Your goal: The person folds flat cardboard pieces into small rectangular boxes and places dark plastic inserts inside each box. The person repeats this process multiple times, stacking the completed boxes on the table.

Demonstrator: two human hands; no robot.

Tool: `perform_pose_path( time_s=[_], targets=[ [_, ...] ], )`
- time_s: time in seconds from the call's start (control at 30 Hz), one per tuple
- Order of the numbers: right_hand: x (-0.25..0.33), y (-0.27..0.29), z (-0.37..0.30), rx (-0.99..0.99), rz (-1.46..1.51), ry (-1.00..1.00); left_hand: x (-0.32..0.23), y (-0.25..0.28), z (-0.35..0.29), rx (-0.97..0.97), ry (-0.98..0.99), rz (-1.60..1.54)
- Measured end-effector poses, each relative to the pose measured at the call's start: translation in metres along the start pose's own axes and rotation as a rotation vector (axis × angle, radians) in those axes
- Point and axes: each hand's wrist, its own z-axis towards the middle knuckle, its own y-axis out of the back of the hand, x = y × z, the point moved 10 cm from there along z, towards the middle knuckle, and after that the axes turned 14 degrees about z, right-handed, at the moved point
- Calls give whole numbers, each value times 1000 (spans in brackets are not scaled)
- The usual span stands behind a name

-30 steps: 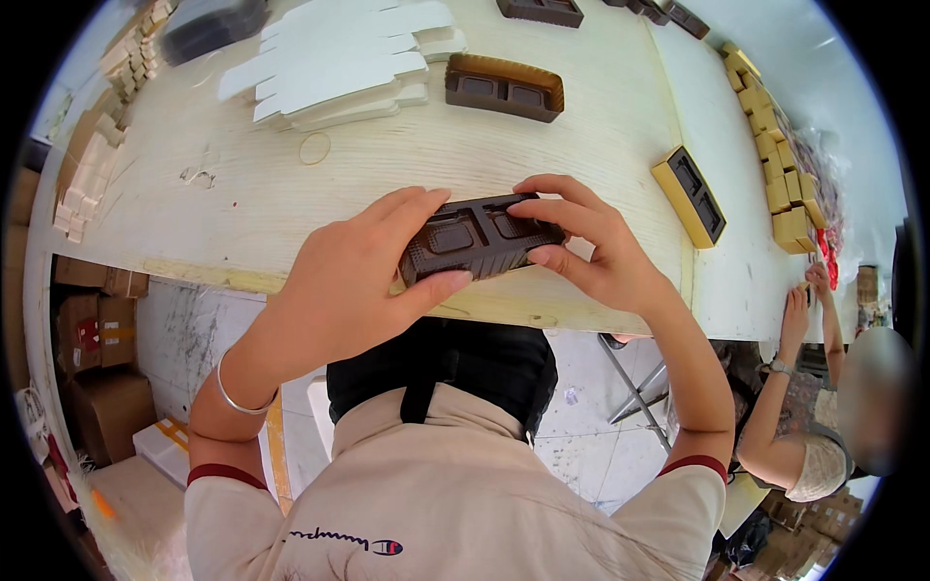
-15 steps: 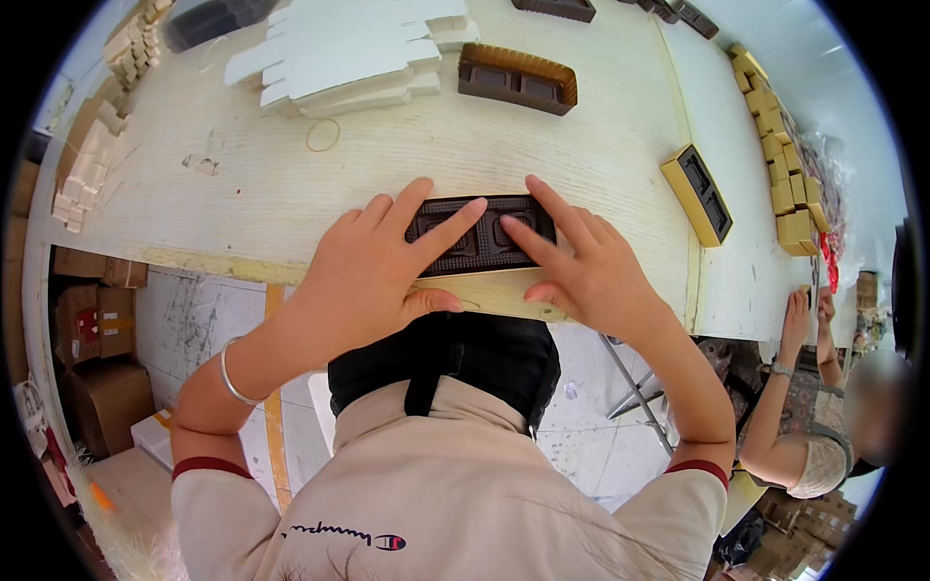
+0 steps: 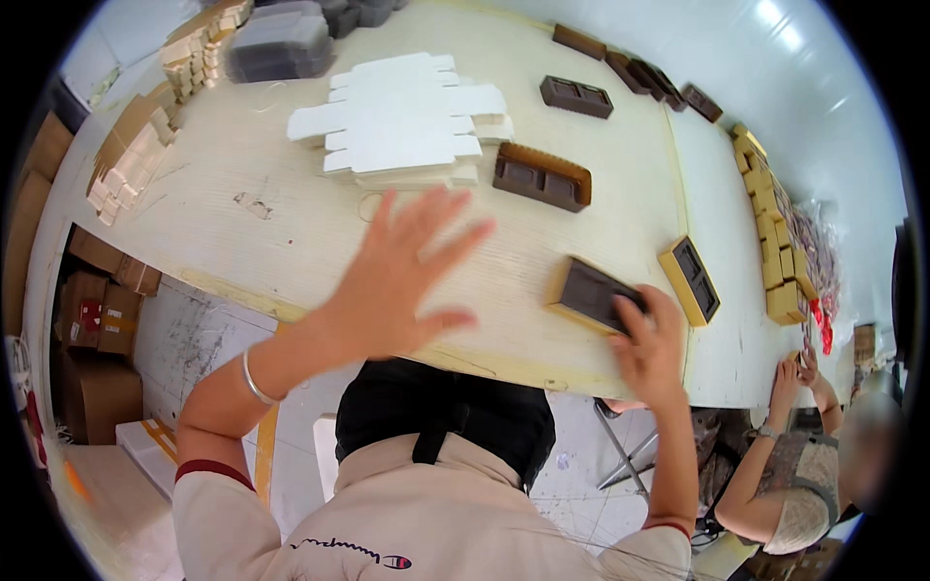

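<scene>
My right hand (image 3: pixel 647 339) grips the near right end of a gold box (image 3: pixel 573 298) with a dark brown plastic tray in it, on the table toward the right. My left hand (image 3: pixel 402 271) is raised over the table with its fingers spread, slightly blurred, holding nothing. Ahead of it lies a stack of flat white die-cut cartons (image 3: pixel 397 111). A second gold box with a dark insert (image 3: pixel 691 281) sits just right of the held one. Beyond them stands a loose brown plastic tray (image 3: pixel 542 179) with a tall amber back wall.
More dark trays (image 3: pixel 577 97) lie at the far right. Stacked gold boxes (image 3: pixel 773 218) line the right edge, near another person's hands (image 3: pixel 796 373). Dark grey plastic stacks (image 3: pixel 281 41) and folded cardboard pieces (image 3: pixel 136 155) occupy the far left. Cartons (image 3: pixel 102 310) sit below the table.
The tray-filled box has moved from in front of me to the right, under my right hand. My left hand has come off it and lifted. The view has shifted too.
</scene>
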Motion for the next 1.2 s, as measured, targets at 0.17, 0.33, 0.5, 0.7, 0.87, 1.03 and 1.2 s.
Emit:
perform_pose_path(
  time_s=[0.17,0.33,0.5,0.7,0.87,1.03,1.2],
  targets=[
    [-82,48,-26,-89,-166,-153,102,10,25,21,262,318],
    [-89,58,-11,-175,-64,-184,133,10,35,189,373,0],
    [-40,51,8,-180,18,-40,141,20,49,252,381,-42],
    [54,42,-2,-343,60,208,-17,103,-10,-530,-199,417],
    [134,-13,-26,-186,81,509,-105,36,-52,-160,-335,82],
    [79,-38,-14,-207,527,31,-61,-21,-31,87,12,-316],
    [105,-47,-18,-160,136,320,-70,-16,-20,-23,-125,61]
  ],
)
